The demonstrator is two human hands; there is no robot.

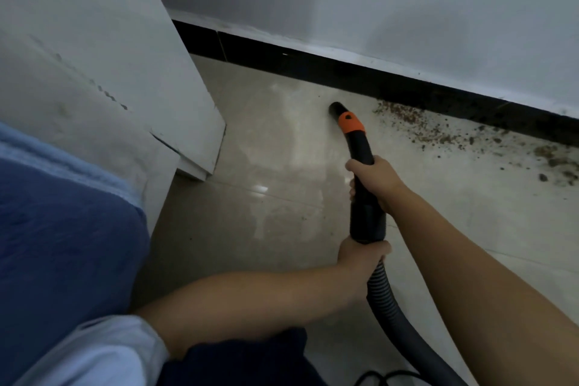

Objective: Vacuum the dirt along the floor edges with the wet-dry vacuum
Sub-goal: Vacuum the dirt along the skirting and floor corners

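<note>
The vacuum wand (360,147) is a curved black tube with an orange collar (351,124) near its tip, ending in a short black nozzle (336,110) that points toward the black baseboard (313,67) and sits low over the pale tiled floor (250,166). Behind the wand a wider black cuff joins a ribbed grey hose (382,288) that runs back toward the bottom edge of the view.

The right hand (374,178) has its grip wrapped round the wand above the cuff. The left hand (362,257) has its grip curled round the hose just below the cuff.

Brown crumbly dirt (423,125) lies scattered along the foot of the baseboard, to the right of the nozzle and just beside it, thickening toward the right edge. The baseboard runs diagonally under a white wall (407,9).

To the left a white cabinet corner (200,147) stands on the floor, well apart from the nozzle, with open tile between them. A blue cloth (62,229) fills the lower left. A dark cord (385,378) lies on the floor at the bottom edge.
</note>
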